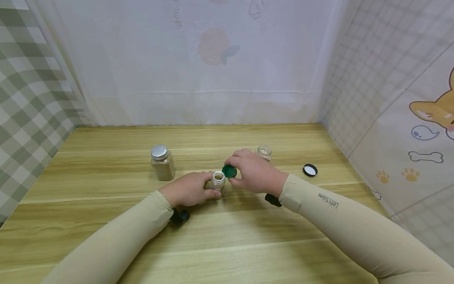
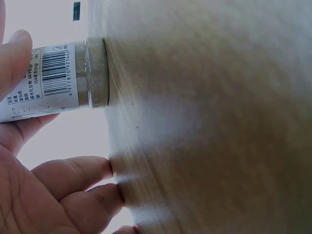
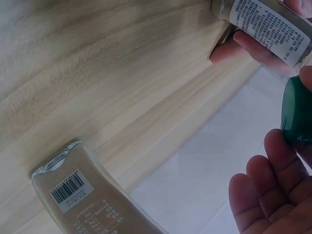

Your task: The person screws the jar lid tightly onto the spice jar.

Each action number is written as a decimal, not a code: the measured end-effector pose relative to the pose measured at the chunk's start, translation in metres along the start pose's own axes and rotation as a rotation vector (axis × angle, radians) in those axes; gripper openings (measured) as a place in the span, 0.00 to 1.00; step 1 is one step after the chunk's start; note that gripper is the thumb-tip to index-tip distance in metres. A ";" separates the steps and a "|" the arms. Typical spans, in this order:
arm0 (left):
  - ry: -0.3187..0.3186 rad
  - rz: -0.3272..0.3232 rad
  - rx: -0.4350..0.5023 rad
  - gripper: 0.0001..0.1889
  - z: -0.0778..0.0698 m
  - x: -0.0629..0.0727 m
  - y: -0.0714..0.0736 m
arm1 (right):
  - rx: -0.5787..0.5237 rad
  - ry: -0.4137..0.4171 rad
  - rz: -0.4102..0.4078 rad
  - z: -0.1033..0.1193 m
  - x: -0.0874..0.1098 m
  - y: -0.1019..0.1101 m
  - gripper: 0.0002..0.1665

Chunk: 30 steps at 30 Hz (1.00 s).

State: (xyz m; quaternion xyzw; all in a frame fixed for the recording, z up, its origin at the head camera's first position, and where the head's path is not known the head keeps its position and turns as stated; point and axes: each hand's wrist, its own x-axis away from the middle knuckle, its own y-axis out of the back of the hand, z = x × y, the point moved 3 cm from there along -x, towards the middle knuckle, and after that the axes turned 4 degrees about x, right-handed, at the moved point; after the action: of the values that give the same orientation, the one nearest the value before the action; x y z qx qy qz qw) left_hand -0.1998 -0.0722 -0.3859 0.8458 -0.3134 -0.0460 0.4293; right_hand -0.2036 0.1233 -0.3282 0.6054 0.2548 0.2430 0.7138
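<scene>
A small glass spice jar (image 1: 218, 182) with its mouth uncovered stands on the table, and my left hand (image 1: 189, 189) grips it between thumb and fingers. A printed label with a barcode (image 2: 56, 73) faces the left wrist camera, and brown powder shows below it. Just right of the jar's mouth, my right hand (image 1: 257, 170) pinches a green cap (image 1: 229, 171) with its hollow inside turned toward the head camera. Behind the right hand stands a lidless glass jar (image 1: 264, 151), its lower part hidden. In the right wrist view the green cap (image 3: 296, 111) sits beside the labelled jar.
To the left stands a square glass jar (image 1: 163, 167) of brown powder under a silver lid. A black lid (image 1: 310, 170) with a white inside lies on the wooden table (image 1: 227, 236) at the right. White curtains (image 1: 205, 106) hang at the back edge and right side.
</scene>
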 end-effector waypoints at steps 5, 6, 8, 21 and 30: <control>0.001 0.003 0.002 0.13 0.000 0.000 0.000 | -0.001 -0.015 0.017 0.000 -0.001 -0.001 0.18; 0.000 0.004 0.002 0.13 0.000 0.000 0.000 | -0.001 -0.018 0.020 0.000 -0.001 -0.001 0.18; 0.001 0.004 0.001 0.13 0.000 0.000 0.000 | -0.001 -0.022 0.024 0.000 -0.001 -0.001 0.18; 0.012 0.002 0.005 0.13 -0.001 0.001 0.001 | -0.001 -0.008 0.041 0.002 -0.001 -0.003 0.18; 0.022 0.008 0.003 0.13 -0.002 0.001 0.001 | 0.000 -0.015 0.036 0.001 -0.002 -0.004 0.19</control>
State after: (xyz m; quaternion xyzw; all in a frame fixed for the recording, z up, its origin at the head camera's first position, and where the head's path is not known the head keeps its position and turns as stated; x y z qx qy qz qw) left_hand -0.1985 -0.0720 -0.3834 0.8455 -0.3122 -0.0345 0.4317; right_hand -0.2038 0.1206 -0.3320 0.6116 0.2385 0.2511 0.7113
